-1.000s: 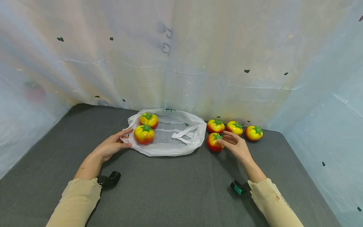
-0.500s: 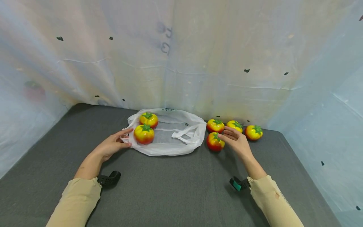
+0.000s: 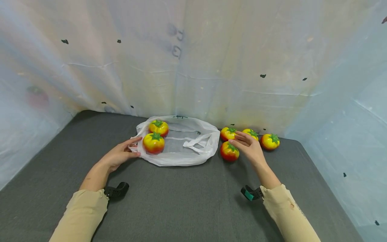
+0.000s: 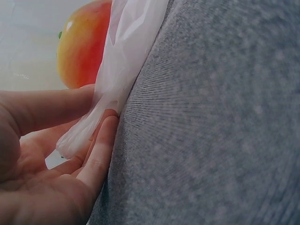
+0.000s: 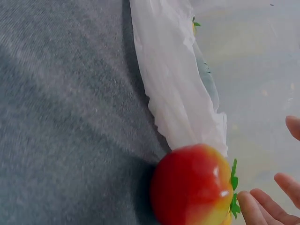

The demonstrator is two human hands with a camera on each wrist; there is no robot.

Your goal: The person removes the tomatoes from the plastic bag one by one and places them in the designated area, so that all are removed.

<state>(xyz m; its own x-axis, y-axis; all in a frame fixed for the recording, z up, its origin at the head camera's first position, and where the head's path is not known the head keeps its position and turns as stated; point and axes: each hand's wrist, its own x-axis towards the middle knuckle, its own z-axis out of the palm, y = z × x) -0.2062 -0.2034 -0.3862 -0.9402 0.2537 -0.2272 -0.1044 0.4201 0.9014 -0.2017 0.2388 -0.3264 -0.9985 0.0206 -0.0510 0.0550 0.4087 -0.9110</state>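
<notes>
A white plastic bag [image 3: 178, 161] lies spread with its mouth up, two red-and-yellow tomatoes inside, a front one [image 3: 153, 144] and a back one [image 3: 158, 127]. My left hand [image 3: 122, 154] holds the bag's left edge, and the left wrist view shows a gathered strip of plastic [image 4: 89, 124] between thumb and fingers. To the right of the bag, my right hand [image 3: 249, 149] hovers with loosely bent fingers over a group of tomatoes. Its thumb overlaps the top of the front tomato [image 3: 229, 153]; in the right wrist view the fingertips [image 5: 248, 206] come close to the green leaves.
Behind the front tomato stands another tomato [image 3: 226, 133] close to the bag's right end. A partly hidden tomato [image 3: 250, 133] and one farther right [image 3: 270, 142] line the back edge of the grey table [image 3: 181, 201]. Plastic sheeting [image 3: 196, 67] hangs behind.
My right hand has shifted left and slightly back above the tomatoes. The left hand, the bag and the tomatoes have stayed where they were.
</notes>
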